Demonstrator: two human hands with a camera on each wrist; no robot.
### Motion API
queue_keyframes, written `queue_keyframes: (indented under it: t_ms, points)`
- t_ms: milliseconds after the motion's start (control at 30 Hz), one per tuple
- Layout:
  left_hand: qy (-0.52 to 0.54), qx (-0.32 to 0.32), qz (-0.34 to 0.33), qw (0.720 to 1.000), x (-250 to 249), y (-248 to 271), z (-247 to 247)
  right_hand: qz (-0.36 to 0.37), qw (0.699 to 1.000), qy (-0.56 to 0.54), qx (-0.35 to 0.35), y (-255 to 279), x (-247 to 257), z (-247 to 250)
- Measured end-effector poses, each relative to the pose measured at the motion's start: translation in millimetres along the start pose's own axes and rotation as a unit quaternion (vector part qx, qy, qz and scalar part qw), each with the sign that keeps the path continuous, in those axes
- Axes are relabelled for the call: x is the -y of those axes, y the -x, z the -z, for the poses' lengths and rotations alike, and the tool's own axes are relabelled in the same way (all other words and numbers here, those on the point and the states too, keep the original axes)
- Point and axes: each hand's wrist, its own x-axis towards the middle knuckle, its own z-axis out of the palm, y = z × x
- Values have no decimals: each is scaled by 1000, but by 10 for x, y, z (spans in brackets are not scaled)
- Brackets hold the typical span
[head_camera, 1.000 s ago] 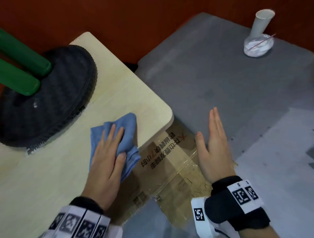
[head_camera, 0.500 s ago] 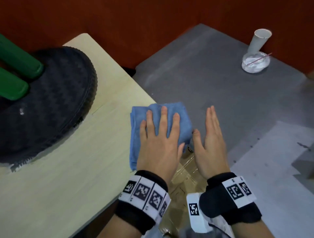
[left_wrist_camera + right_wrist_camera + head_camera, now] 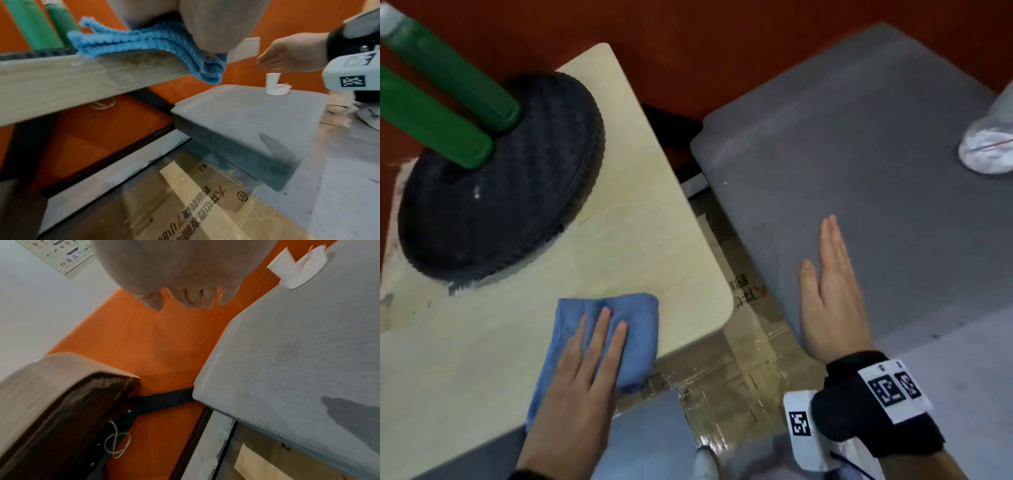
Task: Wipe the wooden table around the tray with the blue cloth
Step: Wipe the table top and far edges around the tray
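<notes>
The blue cloth [image 3: 633, 329] lies folded on the pale wooden table [image 3: 640, 233] near its front right corner. My left hand [image 3: 585, 370] lies flat on it with straight fingers. One fold hangs over the table's front edge, as the left wrist view shows of the cloth [image 3: 144, 42]. The black round tray [image 3: 496, 192] sits at the far left of the table with two green bottles [image 3: 445, 102] on it. My right hand [image 3: 828, 291] hovers open and flat over the gap beside the table, holding nothing.
A grey cushioned seat [image 3: 859, 154] stands to the right of the table. A white paper cup and a bowl [image 3: 275, 86] sit at its far end. A taped cardboard box [image 3: 739, 370] lies on the floor between table and seat. An orange wall runs behind.
My left hand has slid the cloth back from the table's right corner toward me and to the left, along the front edge. The right hand has stayed open beside the table.
</notes>
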Motion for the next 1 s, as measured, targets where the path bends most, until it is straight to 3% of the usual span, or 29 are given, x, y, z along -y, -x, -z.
queue_keyframes:
  t_ms: [100, 167, 267, 400, 533, 633, 900, 1000]
  points:
    - [10, 35, 64, 997, -233, -150, 111, 3, 1000, -17, 12, -156, -5, 53]
    - [11, 13, 57, 998, -418, -324, 178, 5, 999, -36, 17, -251, 17, 55]
    - [36, 44, 75, 996, -699, -570, 213, 8, 998, -60, 32, -398, 82, -13]
    - [66, 31, 109, 991, -1045, -881, 315, 49, 992, -83, 83, -544, 212, -161]
    - [90, 27, 194, 976, -1278, -1292, 420, 74, 984, -99, 126, -581, 289, -289]
    - [115, 24, 241, 963, -1244, -1586, 478, 92, 981, -94, 141, -612, 282, -294]
    - [154, 35, 249, 956, -916, -1947, 617, 96, 980, -63, 160, -766, 292, -258]
    - [194, 11, 250, 949, -861, -1936, 645, 100, 976, -61, 185, -803, 286, -278]
